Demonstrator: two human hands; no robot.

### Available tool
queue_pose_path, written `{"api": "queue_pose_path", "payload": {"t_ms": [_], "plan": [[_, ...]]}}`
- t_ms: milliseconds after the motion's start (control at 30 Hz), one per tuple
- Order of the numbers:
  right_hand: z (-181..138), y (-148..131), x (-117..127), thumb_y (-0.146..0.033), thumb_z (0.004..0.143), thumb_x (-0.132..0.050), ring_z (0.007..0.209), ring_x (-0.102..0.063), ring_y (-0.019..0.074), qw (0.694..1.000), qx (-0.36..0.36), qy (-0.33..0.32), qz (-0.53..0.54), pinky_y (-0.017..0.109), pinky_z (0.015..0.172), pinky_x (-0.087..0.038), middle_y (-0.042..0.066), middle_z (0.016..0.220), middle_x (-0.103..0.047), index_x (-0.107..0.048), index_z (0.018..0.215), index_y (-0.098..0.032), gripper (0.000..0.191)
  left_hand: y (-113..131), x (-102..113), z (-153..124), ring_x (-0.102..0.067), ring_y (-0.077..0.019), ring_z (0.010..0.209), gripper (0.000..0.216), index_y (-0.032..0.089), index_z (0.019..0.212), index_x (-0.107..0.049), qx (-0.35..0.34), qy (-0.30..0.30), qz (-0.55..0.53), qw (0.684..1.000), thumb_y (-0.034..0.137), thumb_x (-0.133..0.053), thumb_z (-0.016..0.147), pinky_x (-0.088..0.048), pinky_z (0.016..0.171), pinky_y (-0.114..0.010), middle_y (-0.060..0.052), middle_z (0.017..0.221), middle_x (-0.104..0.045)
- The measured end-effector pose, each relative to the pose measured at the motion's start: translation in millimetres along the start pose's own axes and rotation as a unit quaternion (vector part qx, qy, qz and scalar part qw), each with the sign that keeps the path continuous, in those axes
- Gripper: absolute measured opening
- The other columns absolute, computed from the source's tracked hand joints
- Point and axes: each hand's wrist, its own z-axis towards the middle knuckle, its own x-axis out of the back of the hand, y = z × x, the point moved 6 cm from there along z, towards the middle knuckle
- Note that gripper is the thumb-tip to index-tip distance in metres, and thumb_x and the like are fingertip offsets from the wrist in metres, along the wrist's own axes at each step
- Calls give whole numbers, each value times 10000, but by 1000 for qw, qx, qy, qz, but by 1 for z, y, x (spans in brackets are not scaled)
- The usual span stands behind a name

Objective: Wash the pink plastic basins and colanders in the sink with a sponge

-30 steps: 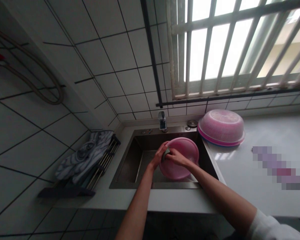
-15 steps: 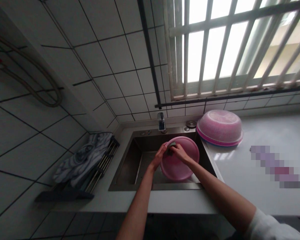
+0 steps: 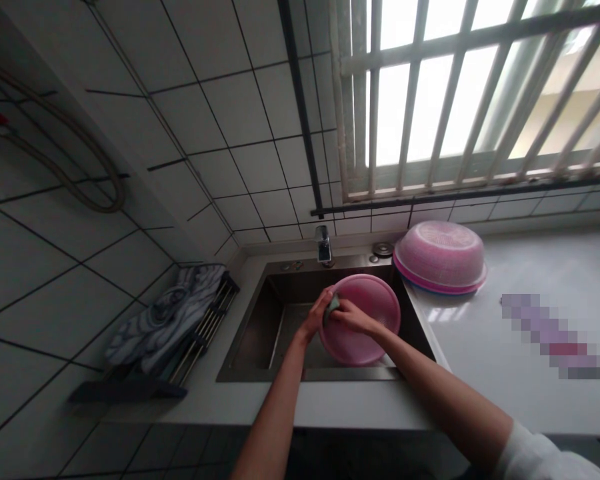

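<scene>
A pink plastic basin (image 3: 363, 343) with small holes, like a colander, sits tilted in the steel sink (image 3: 250, 347). My left hand (image 3: 318, 315) grips its left rim, thumb side near the top. Inside the basin, my right hand (image 3: 351, 316) is closed on a green scouring pad (image 3: 333, 304), pressed to the inner wall close to my left hand. The fingertips of my right hand are partly hidden by the pad. Behind the basin stands the chrome tap (image 3: 323, 244).
Upturned pink basins (image 3: 441, 257) are stacked right of the sink. A blurred, pixelated item (image 3: 550, 337) lies on the white counter (image 3: 480, 373). At the left, a striped cloth (image 3: 173, 310) covers a metal rack (image 3: 207, 327). A drain strainer (image 3: 383, 249) rests behind the sink.
My right hand with the scouring pad has slid left and down along the basin's inner wall. My left hand stays on the rim, and the basin has barely moved.
</scene>
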Motion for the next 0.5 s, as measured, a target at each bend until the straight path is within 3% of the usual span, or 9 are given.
{"api": "queue_pose_path", "payload": {"t_ms": [67,100,200,267,433,500], "plan": [[-2,4,-8,-233,768,-582,643,-535,146,999,-18,-43,-13,251,611,-438,15,721,-620,-611,728,-165,84,0,0,0,-532,-281,1311,582,201,1310,-643,1,-10,7,1000,615,-570,908,-301,1200,-421,-78,1354,-646],[-1,5,-5,-237,773,-578,637,-536,147,999,-24,-24,-14,250,598,-433,16,710,-617,-607,726,-164,91,0,0,0,-539,-280,1300,575,202,1305,-643,2,-15,6,1000,610,-577,906,-315,1190,-420,-78,1345,-648],[0,5,19,-293,800,-561,701,-563,167,993,-23,118,-1,256,620,-448,34,779,-642,-633,821,-160,153,1,-3,-1,-539,-280,1296,564,213,1314,-629,4,-18,-13,1000,602,-581,908,-356,1158,-419,-79,1358,-635],[0,4,25,-322,802,-560,732,-565,174,987,-21,159,12,260,638,-459,39,821,-652,-643,871,-165,190,3,-4,-1,-543,-279,1287,572,214,1316,-624,2,-11,-28,1000,610,-576,907,-365,1148,-419,-80,1351,-638],[-2,-1,-10,-269,763,-591,657,-535,151,999,-27,-10,31,258,630,-453,23,742,-634,-636,753,-174,106,5,1,-3,-561,-269,1245,559,205,1273,-648,3,7,-12,1000,612,-587,894,-354,1146,-398,-64,1281,-672],[-2,-1,-7,-273,771,-580,647,-533,150,999,-28,1,35,258,624,-447,19,719,-624,-628,742,-171,117,4,1,-2,-550,-269,1264,554,208,1277,-648,4,4,-9,1000,603,-595,893,-346,1152,-395,-64,1299,-664]]}}
